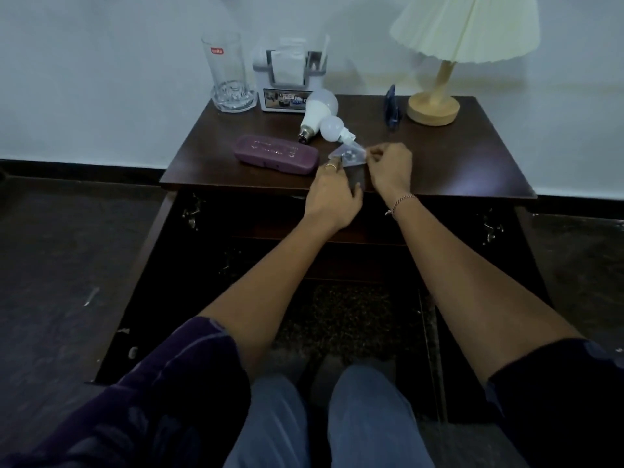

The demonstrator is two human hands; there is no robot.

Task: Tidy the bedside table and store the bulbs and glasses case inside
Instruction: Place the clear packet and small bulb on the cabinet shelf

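Observation:
Two white bulbs lie mid-table on the dark wooden bedside table (472, 170): a large bulb (317, 113) and a small bulb (332, 129) touching it. A purple glasses case (277, 158) lies shut to their front left. Near the front edge, my left hand (332, 194) and my right hand (391, 168) both pinch a small clear plastic wrapper (349, 154) between them. A dark flat thing under my left fingers is partly hidden.
A tall drinking glass (227, 76) and a grey tissue holder (291, 79) stand at the back left. A lamp (435, 96) with a pleated shade stands back right, a small blue figurine (392, 108) beside it. Below the top, the cabinet doors (135, 282) hang wide apart.

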